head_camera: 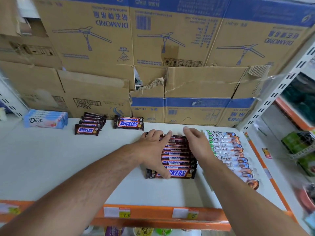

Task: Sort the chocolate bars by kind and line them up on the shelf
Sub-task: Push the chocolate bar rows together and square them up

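Orange shelf edge (pixel 153 213), left hand (pixel 153 147), right hand (pixel 197 143), grips apart, seemingly flanking Snickers row (pixel 177 157)

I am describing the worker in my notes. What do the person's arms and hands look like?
Both arms are bare as far as the picture shows: no sleeve on the left forearm or the right forearm, and both have visible hair. The left hand and the right hand wear no gloves. I see no watch, bracelet or ring, though the right hand is slightly blurred.
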